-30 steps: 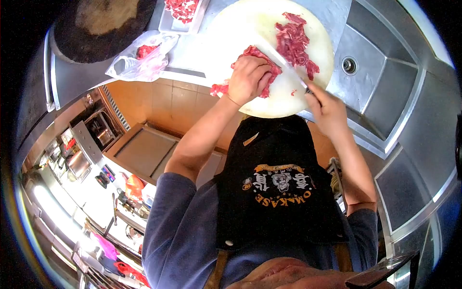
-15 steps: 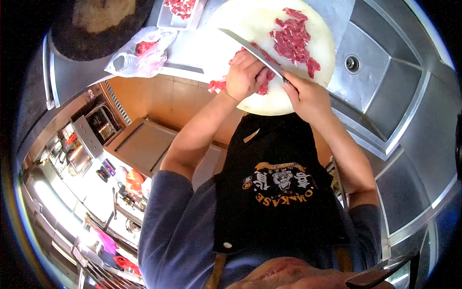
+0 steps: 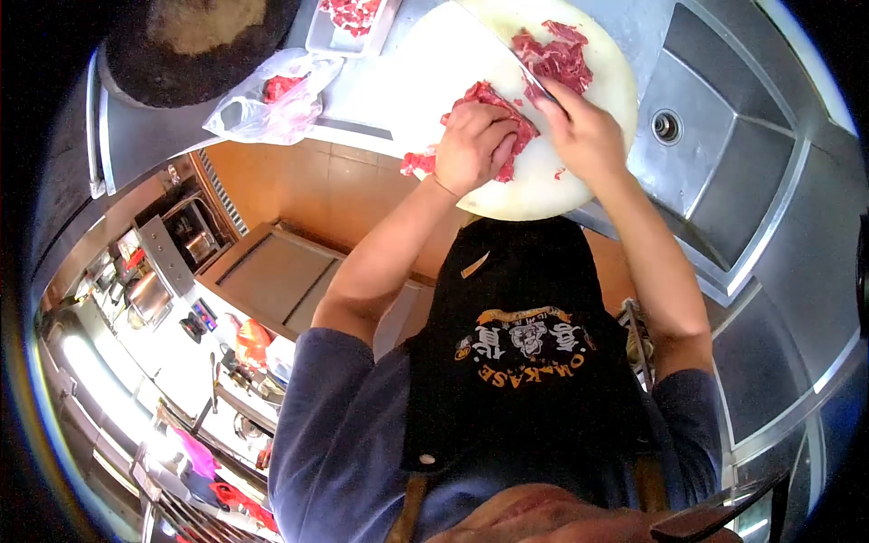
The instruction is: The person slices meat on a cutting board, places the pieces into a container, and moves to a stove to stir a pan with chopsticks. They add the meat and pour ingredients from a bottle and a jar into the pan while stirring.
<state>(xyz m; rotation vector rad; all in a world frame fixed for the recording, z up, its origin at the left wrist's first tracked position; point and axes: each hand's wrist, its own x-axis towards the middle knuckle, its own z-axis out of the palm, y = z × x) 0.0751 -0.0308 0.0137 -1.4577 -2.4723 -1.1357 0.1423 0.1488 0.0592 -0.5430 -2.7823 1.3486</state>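
Note:
My left hand (image 3: 472,147) rests with curled fingers on a piece of raw red meat (image 3: 490,94), pressing it to the round white cutting board (image 3: 579,172). In my right hand (image 3: 584,127), the handle of a knife (image 3: 528,76) is gripped. Its long blade points up and to the left, and its edge is hard to make out against the pale board. Beside the blade, a bunched heap of cut meat (image 3: 559,56) lies on the far right of the board. Some meat (image 3: 417,164) also shows by my left wrist, at the board's near left edge.
A metal sink (image 3: 724,172) with a drain lies right of the board. To the left are a clear plastic bag (image 3: 299,100) with red meat inside and a white tray (image 3: 380,27) of meat. Beyond the bag stands a large dark round pan-like thing (image 3: 136,68).
The knife has moved from beside my left fingers outward to the cut meat. That meat has shifted away and bunched into a tighter heap. My left hand stays on its piece.

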